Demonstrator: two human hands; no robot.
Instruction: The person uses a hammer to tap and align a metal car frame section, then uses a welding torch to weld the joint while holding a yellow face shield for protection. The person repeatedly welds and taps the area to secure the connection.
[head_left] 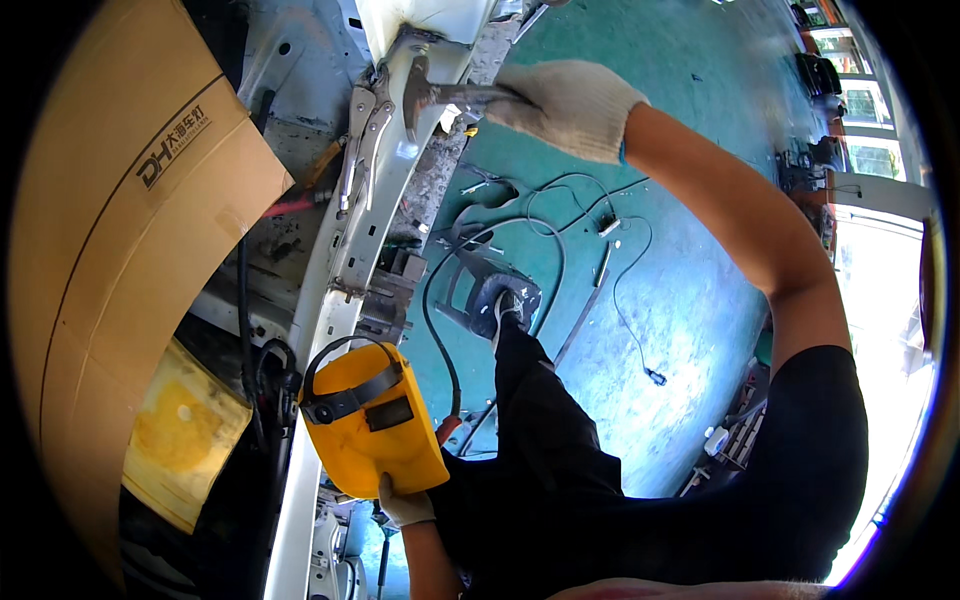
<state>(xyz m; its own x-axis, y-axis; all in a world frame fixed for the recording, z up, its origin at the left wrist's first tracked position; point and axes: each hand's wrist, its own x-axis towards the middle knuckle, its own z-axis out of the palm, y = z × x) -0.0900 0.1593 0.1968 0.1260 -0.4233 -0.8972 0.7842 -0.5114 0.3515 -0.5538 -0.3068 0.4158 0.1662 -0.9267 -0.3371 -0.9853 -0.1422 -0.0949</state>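
While the yellow welding shield (372,432) is gripped at its lower edge by the gloved left hand (405,506), the hammer (440,97) is clasped in the closed right hand (568,105), its head against the white panel (375,210) beside the locking pliers (362,140); short, square blows are advised.

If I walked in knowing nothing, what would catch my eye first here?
Likely the bright yellow hand-held welding shield, low in the middle, gripped at its bottom by the gloved left hand. Higher up, the white-gloved right hand presses a grey metal hammer against the white car body panel, beside silver locking pliers clamped there.
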